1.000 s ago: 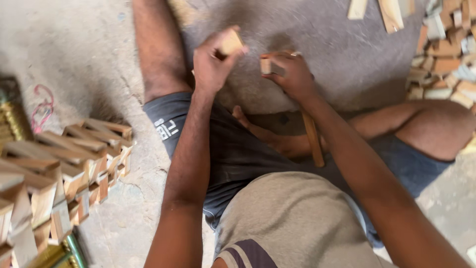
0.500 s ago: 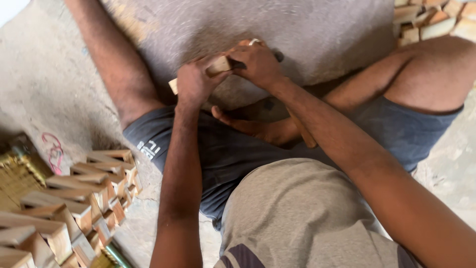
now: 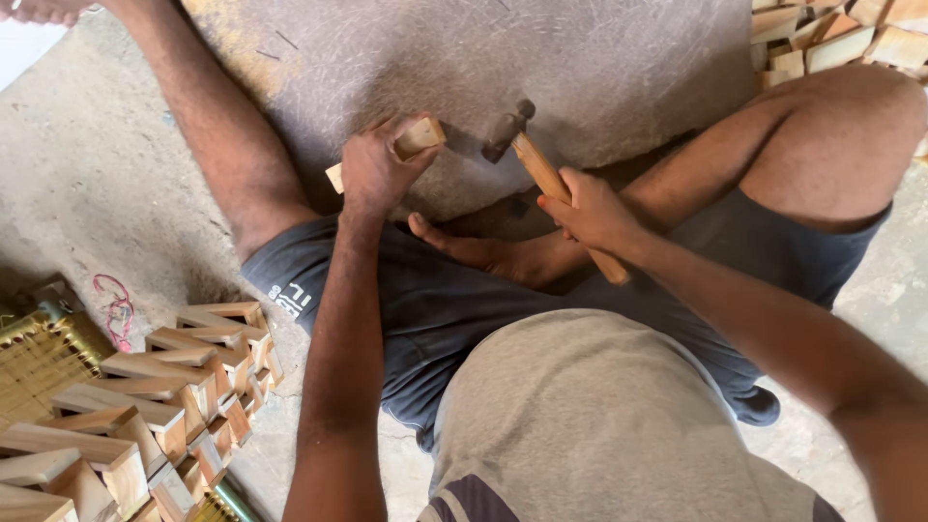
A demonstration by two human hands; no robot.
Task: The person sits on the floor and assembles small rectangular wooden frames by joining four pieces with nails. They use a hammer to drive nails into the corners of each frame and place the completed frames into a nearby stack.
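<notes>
Wooden pale block (image 3: 418, 137) sits gripped in our left hand (image 3: 375, 174); our right hand (image 3: 592, 208) fingers clasp a wooden-handled hammer (image 3: 541, 174) just beside it.

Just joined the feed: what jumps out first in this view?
At centre, the left hand grips a small wooden piece against the grey slab, while the right hand holds a hammer beside it. At lower left, a stack of wooden pieces lies on the floor.
</notes>
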